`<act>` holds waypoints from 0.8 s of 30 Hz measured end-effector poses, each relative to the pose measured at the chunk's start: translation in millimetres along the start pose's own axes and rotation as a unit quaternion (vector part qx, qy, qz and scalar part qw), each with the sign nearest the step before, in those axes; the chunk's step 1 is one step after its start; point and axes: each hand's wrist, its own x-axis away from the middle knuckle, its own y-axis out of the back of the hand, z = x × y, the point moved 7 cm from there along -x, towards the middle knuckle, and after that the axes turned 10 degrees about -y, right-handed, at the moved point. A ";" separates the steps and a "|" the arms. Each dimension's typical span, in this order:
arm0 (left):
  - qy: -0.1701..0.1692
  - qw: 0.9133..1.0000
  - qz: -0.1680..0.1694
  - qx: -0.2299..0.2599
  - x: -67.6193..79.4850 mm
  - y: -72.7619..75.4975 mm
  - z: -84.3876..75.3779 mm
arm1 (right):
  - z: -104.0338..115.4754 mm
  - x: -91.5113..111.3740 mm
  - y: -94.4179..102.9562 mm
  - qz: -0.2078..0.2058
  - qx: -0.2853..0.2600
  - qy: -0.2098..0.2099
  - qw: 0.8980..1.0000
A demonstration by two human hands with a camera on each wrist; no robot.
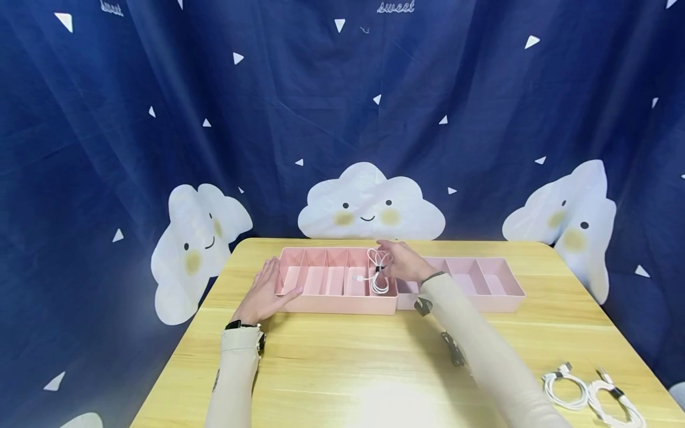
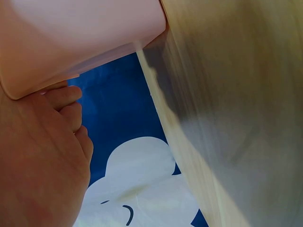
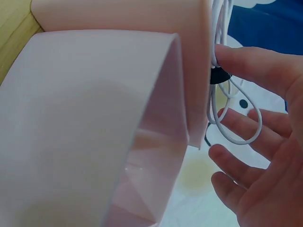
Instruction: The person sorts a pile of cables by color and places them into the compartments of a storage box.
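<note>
right hand's grip (image 1: 402, 263) pinches white cable (image 1: 377, 273) over pink box (image 1: 337, 305), left hand (image 1: 262, 297) straight-fingered at its end, sleeve (image 1: 471, 339) crossing before paler box (image 1: 495, 304), black cable (image 1: 453, 351) and white coils (image 1: 571, 407) on surface (image 1: 321, 368).

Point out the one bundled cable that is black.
The black cable lying on the table beside the right sleeve. The other three differ: one white cable at the right hand, two white cables farther right.
</note>
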 end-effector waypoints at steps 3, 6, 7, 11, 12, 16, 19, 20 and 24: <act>-0.002 1.000 -0.003 -0.001 0.2 -0.6 0.6 | 0.2 -1.3 -1.7 -0.012 0.018 0.005 1.000; -0.003 1.000 -0.004 -0.002 0.1 -1.0 1.0 | -1.6 -2.4 -2.6 -0.023 0.045 -0.004 0.999; -0.003 1.000 -0.004 -0.002 0.0 -1.1 1.2 | -2.7 -2.9 -2.7 -0.025 0.053 -0.008 0.998; -0.006 1.000 -0.004 0.002 -1.3 -1.8 0.6 | -9.4 -3.6 -2.0 -0.027 0.056 -0.023 0.998; -0.007 1.000 -0.003 0.002 -1.6 -2.1 0.5 | -10.8 -3.1 -1.3 -0.027 0.053 -0.025 0.998; -0.005 1.000 -0.002 0.002 -2.1 -3.3 2.4 | -13.1 -0.5 2.5 -0.030 0.046 -0.021 0.998; -0.003 1.000 0.000 0.003 -1.9 -3.2 3.6 | -12.1 1.9 5.8 -0.032 0.044 -0.020 0.998; -0.002 1.000 0.001 0.004 -1.9 -3.0 3.5 | -11.7 2.6 6.9 -0.032 0.043 -0.021 0.998; -0.002 1.000 0.001 0.000 -2.2 -2.4 2.2 | -9.5 6.1 11.6 -0.031 0.041 -0.017 0.999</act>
